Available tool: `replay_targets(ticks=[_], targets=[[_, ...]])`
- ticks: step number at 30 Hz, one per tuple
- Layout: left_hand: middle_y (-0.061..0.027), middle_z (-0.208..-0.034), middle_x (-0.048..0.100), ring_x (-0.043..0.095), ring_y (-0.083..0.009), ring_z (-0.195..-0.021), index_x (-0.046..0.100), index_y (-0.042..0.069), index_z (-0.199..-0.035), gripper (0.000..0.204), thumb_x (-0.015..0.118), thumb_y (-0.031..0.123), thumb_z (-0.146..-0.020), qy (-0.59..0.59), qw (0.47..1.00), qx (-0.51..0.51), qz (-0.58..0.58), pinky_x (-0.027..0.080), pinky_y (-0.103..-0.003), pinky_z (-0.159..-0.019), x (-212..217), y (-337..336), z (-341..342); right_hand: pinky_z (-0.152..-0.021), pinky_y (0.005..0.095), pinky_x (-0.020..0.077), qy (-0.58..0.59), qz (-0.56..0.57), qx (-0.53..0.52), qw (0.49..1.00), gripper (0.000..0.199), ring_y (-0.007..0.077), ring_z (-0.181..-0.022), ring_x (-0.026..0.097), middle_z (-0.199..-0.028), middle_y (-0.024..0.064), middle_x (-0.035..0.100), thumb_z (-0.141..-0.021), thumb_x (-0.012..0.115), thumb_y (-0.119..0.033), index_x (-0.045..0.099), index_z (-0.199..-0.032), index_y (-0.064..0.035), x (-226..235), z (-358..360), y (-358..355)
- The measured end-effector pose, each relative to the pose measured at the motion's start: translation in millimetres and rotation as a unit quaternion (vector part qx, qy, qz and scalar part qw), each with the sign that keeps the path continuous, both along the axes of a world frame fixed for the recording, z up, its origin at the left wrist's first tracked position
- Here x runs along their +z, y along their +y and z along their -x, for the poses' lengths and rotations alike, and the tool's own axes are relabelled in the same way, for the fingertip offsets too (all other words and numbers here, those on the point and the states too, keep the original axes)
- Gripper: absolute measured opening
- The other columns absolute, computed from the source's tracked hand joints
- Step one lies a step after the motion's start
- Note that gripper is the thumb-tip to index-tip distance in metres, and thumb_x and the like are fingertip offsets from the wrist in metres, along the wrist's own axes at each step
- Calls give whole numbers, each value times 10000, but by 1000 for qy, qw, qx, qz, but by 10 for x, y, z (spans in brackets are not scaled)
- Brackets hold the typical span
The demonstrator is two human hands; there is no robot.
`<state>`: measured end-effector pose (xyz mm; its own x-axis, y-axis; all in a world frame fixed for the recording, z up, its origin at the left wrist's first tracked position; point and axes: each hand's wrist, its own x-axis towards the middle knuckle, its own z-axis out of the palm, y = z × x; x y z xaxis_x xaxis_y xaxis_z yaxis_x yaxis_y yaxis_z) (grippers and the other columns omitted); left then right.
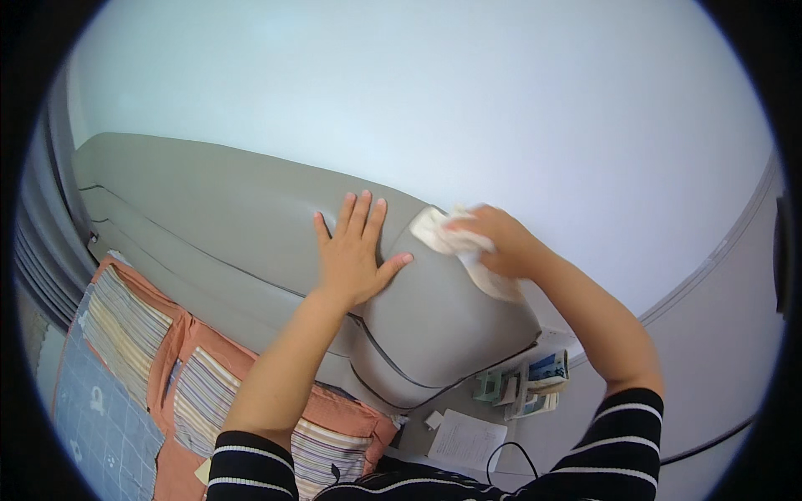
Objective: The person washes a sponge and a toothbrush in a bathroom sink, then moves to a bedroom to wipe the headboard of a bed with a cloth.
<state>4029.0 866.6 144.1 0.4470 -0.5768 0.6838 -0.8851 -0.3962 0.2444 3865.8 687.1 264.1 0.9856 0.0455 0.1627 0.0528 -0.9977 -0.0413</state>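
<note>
A padded grey headboard point(251, 188) runs from the far left to the middle right, with dark seam lines along it. My left hand point(352, 259) lies flat on its face, fingers spread, holding nothing. To the right of it, my right hand point(499, 240) grips a white cloth point(451, 232) against the headboard's top edge, near its right end. Part of the cloth hangs down below the hand over the grey padding. The right hand is slightly blurred.
Below the headboard lies a bed with orange bedding point(171, 367), striped pillows point(205, 397) and a blue patterned cover point(104, 409). At lower right, a small rack with packets point(522, 388) and a paper sheet point(468, 438) sit beside a black cable point(514, 447). Grey curtains point(54, 217) hang at left.
</note>
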Motion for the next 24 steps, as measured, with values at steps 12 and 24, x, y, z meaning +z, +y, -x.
replay_targets(ticks=[12, 24], targets=[[-125, -1484, 289, 197, -294, -1400, 338, 119, -1421, 809, 506, 633, -820, -1, 1000, 7, -18, 82, -677, -1040, 9, -188, 140, -832, 409, 489, -70, -230, -161, 957, 458, 303, -949, 595, -1100, 135, 599, -702, 643, -67, 615, -1157, -112, 184, 1006, -203], [-96, -1488, 300, 200, -267, -1403, 359, 125, -1411, 824, 480, 675, -810, 9, 997, 58, -58, 115, -683, -1039, 69, -79, 126, -701, 379, 497, -44, 114, -44, 992, 521, 295, -879, 556, -1077, 72, 582, -619, 680, -41, 651, -1103, -230, 175, 1331, 890]])
